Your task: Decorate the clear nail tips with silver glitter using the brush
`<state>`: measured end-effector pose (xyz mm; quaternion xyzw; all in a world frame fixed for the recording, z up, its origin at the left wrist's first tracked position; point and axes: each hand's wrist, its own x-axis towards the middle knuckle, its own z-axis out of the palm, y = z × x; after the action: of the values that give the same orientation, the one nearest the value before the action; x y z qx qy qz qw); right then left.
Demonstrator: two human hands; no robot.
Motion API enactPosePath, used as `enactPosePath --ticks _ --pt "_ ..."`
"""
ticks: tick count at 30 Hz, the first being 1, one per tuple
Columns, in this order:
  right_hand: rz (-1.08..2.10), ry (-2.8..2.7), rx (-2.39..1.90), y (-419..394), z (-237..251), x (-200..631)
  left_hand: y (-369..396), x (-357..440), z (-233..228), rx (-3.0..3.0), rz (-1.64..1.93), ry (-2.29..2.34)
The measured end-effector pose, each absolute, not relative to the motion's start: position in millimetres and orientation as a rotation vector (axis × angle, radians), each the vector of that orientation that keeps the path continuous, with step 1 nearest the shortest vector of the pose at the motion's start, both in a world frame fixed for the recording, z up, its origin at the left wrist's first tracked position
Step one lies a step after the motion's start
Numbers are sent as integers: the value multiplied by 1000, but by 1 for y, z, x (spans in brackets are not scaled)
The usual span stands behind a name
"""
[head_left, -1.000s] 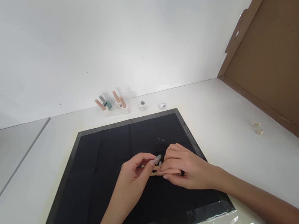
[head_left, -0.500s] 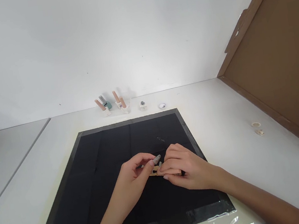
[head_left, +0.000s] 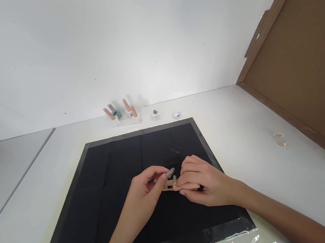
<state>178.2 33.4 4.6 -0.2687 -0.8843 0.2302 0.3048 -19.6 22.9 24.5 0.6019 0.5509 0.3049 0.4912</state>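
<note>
Grey tapered piece [head_left: 171,172] is pinched between the thumb and the forefinger of the left hand [head_left: 151,187], above the right part of the black mat [head_left: 120,165]. Just beside it, the right hand [head_left: 201,179] has its fingers closed on a peach-coloured piece [head_left: 188,186], and a yellowish object [head_left: 168,188], partly hidden, shows between both hands. Behind the mat, some small bottles [head_left: 134,111] stand on the white table [head_left: 237,126].

Bare left hand [head_left: 148,190], bare right hand [head_left: 206,182]; slim, uncovered forearms [head_left: 117,241]; bare wrists [head_left: 233,190], slender fingers [head_left: 192,167]
</note>
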Motion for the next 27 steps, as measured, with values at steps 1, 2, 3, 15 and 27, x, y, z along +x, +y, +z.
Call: enactPosePath --ticks 1,2,3,15,27 --pt "609 -2339 -711 33 5 178 23 -20 25 1464 742 1337" --pt "609 -2340 -713 34 4 178 23 -20 25 1465 742 1335" --pt "610 -2342 -716 34 4 178 23 -20 25 1463 742 1334" --pt "597 -2332 -737 34 3 177 22 -20 28 1437 737 1314" --pt "602 -2322 -726 33 2 177 22 -22 27 1420 718 1320"
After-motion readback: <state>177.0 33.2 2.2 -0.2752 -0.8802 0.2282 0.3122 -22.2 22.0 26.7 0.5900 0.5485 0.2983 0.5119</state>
